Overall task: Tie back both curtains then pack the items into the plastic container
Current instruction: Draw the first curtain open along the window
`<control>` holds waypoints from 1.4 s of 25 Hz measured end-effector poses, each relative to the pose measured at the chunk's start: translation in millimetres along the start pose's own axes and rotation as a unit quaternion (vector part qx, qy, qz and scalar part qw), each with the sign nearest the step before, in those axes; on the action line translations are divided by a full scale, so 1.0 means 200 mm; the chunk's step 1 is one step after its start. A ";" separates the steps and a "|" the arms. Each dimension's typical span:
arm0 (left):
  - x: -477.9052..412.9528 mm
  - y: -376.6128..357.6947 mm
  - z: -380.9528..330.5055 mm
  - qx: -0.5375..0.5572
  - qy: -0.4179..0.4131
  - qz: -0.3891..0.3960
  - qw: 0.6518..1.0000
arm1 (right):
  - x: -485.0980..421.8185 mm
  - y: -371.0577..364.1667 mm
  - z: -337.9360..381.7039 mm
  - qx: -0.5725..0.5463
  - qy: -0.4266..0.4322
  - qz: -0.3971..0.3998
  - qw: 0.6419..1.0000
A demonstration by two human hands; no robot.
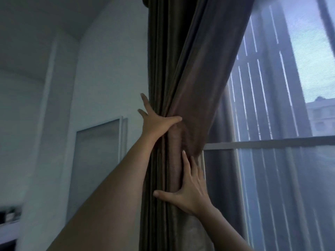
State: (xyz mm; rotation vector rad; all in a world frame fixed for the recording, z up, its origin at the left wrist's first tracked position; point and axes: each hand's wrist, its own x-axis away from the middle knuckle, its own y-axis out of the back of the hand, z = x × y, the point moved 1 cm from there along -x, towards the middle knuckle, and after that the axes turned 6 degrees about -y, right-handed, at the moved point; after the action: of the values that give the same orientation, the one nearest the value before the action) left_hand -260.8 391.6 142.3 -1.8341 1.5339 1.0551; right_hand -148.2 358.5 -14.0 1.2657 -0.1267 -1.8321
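Head view looks up at the brown curtain, which hangs down the middle of the frame, its folds pulled in tight at mid-height and fanning out wide toward the upper right. The left hand clasps that gathered waist from the left edge: its thumb lies across the front of the cloth, while 2 straight fingers show past the edge on the wall side. Lower down, the right hand lies flat on the bundle, fingers straight and pointing up along a fold, thumb stretched leftward across the pleats; it presses rather than clamps. Both bare forearms rise from the bottom of the frame. Right of the curtain a grey sheer covers the window, with a pale crossbar behind it. At left stand a white wall and a white-framed panel.
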 end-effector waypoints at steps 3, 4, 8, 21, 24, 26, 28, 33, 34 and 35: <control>-0.05 0.04 0.04 -0.002 0.002 0.025 1.000 | -0.07 -0.14 0.04 -0.024 0.008 -0.012 1.000; -0.07 0.07 0.04 -0.021 -0.015 0.024 0.999 | -0.10 -0.19 0.05 -0.020 0.009 -0.017 1.000; -0.12 0.16 0.09 -0.073 -0.060 0.036 0.995 | -0.30 -0.41 0.12 0.001 0.011 -0.021 1.000; 0.06 0.14 0.33 -0.101 -0.078 0.012 0.992 | -0.15 -0.29 -0.02 0.029 -0.031 0.111 0.993; 0.16 0.11 0.21 -0.168 -0.071 -0.016 0.983 | -0.02 -0.12 -0.07 0.088 -0.019 0.155 0.984; 0.27 0.07 0.08 -0.297 -0.105 -0.057 0.947 | 0.09 0.02 -0.11 0.105 -0.025 0.176 0.978; 0.39 0.00 -0.07 -0.406 -0.188 -0.061 0.892 | 0.22 0.20 -0.15 0.121 -0.027 0.145 0.982; 0.66 -0.31 -0.46 -0.432 -0.282 -0.017 0.856 | 0.52 0.78 -0.27 0.175 -0.033 0.030 0.984; 0.73 -0.40 -0.56 -0.410 -0.296 -0.015 0.862 | 0.59 0.91 -0.29 0.189 -0.038 0.008 0.981; 0.80 -0.48 -0.66 -0.384 -0.307 -0.014 0.871 | 0.67 1.03 -0.32 0.204 -0.046 -0.014 0.978</control>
State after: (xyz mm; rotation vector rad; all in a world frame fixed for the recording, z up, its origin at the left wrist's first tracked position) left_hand -128.2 218.4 75.3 -1.6657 0.7304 2.1905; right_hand 13.7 163.0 -30.9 1.4624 -0.5626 -1.9534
